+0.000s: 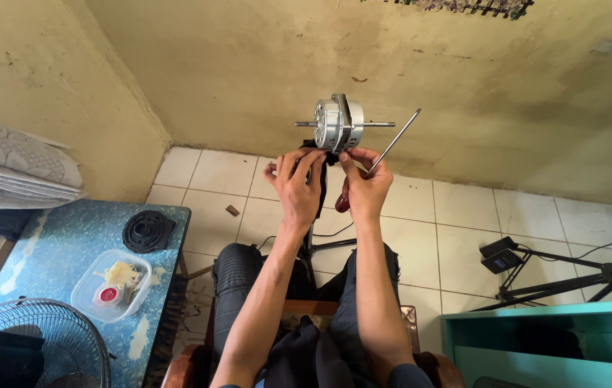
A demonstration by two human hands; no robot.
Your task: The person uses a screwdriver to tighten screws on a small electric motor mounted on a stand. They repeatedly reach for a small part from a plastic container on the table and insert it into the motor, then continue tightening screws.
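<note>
Above our left hand (297, 188) sits the fan motor (338, 123); both hands pinch, seemingly, its black base, right hand (363, 188) also clamping the screwdriver (385, 154)—we hold steady.

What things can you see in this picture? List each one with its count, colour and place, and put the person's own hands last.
Motor: one, silver, shaft through it, held up before the wall.
Screwdriver: one, metal shaft, red handle, in the right hand.
Round black part: one, on the blue table.
Plastic tub: one, clear, small parts inside, on the table.
Fan guard: one, grey wire, bottom left.
Tripod: one, black, on the tiled floor, right.
Shelf: one, teal, bottom right.
Left hand: below the motor.
Right hand: gripping the screwdriver.
</note>
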